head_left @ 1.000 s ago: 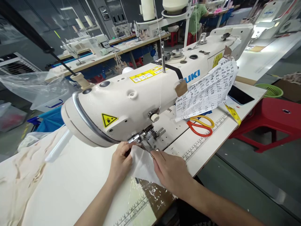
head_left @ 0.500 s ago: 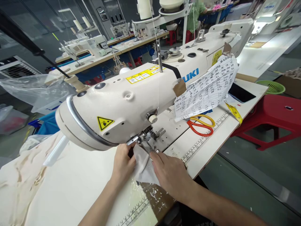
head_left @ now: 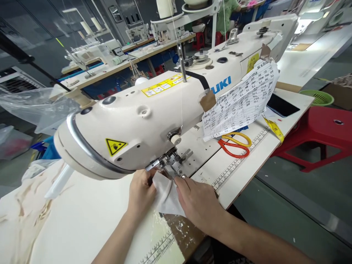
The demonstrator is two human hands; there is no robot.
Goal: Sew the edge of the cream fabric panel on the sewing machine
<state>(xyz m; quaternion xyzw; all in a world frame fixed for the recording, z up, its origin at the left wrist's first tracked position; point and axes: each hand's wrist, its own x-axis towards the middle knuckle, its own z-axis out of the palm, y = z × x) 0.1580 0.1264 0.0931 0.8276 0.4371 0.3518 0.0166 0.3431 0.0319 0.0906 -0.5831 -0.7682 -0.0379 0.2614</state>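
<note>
A small piece of white fabric lies at the presser foot of a cream sewing machine. My left hand pinches the fabric's left edge, its fingertips partly hidden under the machine head. On the other side, my right hand is closed on the fabric's right edge, thumb and index finger close to the presser foot. The fabric hangs a little slack between both hands. The needle cannot be made out.
Orange and yellow-handled scissors lie right of the machine, near a yellow tape measure and a phone. A handwritten sheet hangs from the machine. Beige fabric lies at left; a red stool stands right.
My view has shifted slightly, so the machine head appears a little farther left. Both hands keep their hold on the fabric, nearly in the same place.
</note>
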